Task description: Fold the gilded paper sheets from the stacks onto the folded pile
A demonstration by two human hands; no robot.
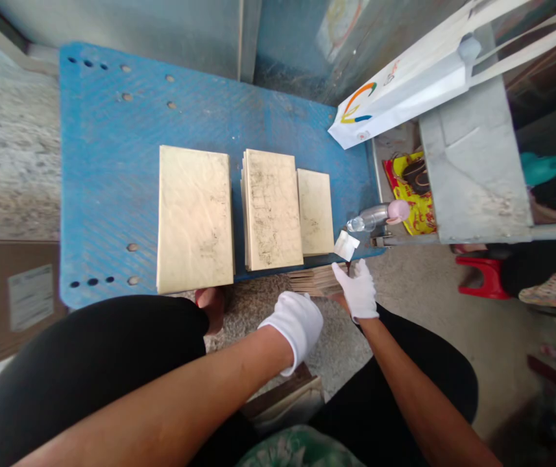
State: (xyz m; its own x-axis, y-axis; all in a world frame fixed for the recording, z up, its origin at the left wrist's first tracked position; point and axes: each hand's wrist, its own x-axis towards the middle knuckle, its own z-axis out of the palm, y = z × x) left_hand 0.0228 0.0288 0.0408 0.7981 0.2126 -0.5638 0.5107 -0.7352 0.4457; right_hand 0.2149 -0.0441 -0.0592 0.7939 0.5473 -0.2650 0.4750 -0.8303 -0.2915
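Both my hands wear white gloves and are below the near edge of the blue table. My left hand [294, 327] is curled with its back toward me, and its fingertips are hidden. Just beyond it is a stack of thin brown boards [314, 280], seen by their layered edges. My right hand [359, 288] is at the right end of that stack, thumb and fingers apart; whether it touches the boards I cannot tell. On the table lie a large cream panel stack [194, 217], a middle stack [274, 211] with dark smudges, and a smaller cream panel [315, 213].
The blue table [112, 143] has holes near its left end. A clear bottle [372, 216] with a pink cap and a white paper scrap [346, 245] lie at its right. A white bag [404, 84], grey metal stand [477, 162], red stool [482, 277] and cardboard box [0, 324] surround it.
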